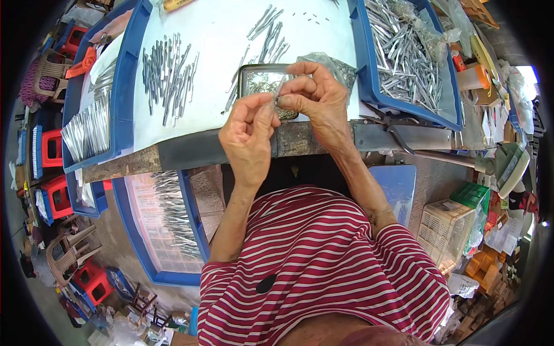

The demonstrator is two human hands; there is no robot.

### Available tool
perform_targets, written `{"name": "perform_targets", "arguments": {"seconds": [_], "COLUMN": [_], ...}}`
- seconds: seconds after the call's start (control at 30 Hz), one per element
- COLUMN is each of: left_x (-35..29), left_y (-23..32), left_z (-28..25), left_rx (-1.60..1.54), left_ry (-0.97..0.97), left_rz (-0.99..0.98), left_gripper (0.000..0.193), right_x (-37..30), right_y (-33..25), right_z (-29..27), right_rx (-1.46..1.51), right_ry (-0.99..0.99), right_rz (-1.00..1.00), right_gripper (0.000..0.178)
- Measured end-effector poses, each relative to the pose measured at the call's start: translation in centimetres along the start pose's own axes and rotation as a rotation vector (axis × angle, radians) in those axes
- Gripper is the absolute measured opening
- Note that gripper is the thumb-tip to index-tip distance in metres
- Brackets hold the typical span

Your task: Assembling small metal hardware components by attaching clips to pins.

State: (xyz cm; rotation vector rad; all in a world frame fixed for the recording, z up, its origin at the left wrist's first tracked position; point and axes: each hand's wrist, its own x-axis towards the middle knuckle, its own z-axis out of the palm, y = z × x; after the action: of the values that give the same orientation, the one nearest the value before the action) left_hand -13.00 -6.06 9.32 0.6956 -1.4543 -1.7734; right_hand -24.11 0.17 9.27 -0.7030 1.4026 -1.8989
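Note:
My left hand point(248, 138) and my right hand point(321, 102) meet above the near edge of the worktable, fingertips pinched together. Between them is a thin silvery metal piece point(279, 89), its lower end hidden by the fingers; its exact kind is too small to tell. Just beneath the hands lies a dark-rimmed shallow tin point(241, 74) holding many tiny metal parts. Beyond the tin, slim metal pieces point(272, 41) are scattered on the white sheet point(219, 34). A larger group of similar slim pieces point(168, 75) lies to the left.
At the right a blue bin point(369, 86) holds a heap of metal pieces, with a clear plastic bag point(347, 72) beside it. Dark-handled pliers point(398, 138) lie at the table edge. Another blue bin point(122, 86) stands left; a blue tray point(138, 254) sits lower.

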Motion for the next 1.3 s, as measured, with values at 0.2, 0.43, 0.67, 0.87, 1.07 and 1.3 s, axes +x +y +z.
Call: {"name": "perform_targets", "arguments": {"seconds": [0.2, 0.43, 0.67, 0.87, 1.07, 1.3], "left_x": [0.2, 0.4, 0.7, 0.7, 0.5, 0.2], "left_y": [-1.6, -0.5, -0.5, -0.6, -0.5, -0.5], "left_z": [0.7, 0.3, 0.2, 0.3, 0.1, -0.1], "left_rx": [0.112, -0.147, -0.182, -0.241, -0.205, -0.066], "left_ry": [0.108, 0.063, 0.023, 0.026, 0.009, -0.023], "left_rz": [0.193, 0.007, 0.006, -0.010, 0.004, 0.016], "left_gripper": [0.014, 0.014, 0.014, 0.015, 0.015, 0.012], "right_x": [-0.6, -0.8, -0.6, -0.8, -0.4, 0.7], "right_y": [1.1, 1.6, 2.1, 1.8, 1.0, 0.4], "right_z": [1.3, 1.6, 1.7, 2.0, 0.9, 0.6], "right_rx": [-0.137, -0.372, -0.297, -0.180, -0.112, -0.261], "right_ry": [0.103, 0.071, 0.050, 0.084, 0.097, 0.064], "right_rz": [-0.102, -0.259, -0.248, -0.179, -0.077, -0.110], "right_gripper": [0.029, 0.030, 0.025, 0.025, 0.027, 0.022]}}
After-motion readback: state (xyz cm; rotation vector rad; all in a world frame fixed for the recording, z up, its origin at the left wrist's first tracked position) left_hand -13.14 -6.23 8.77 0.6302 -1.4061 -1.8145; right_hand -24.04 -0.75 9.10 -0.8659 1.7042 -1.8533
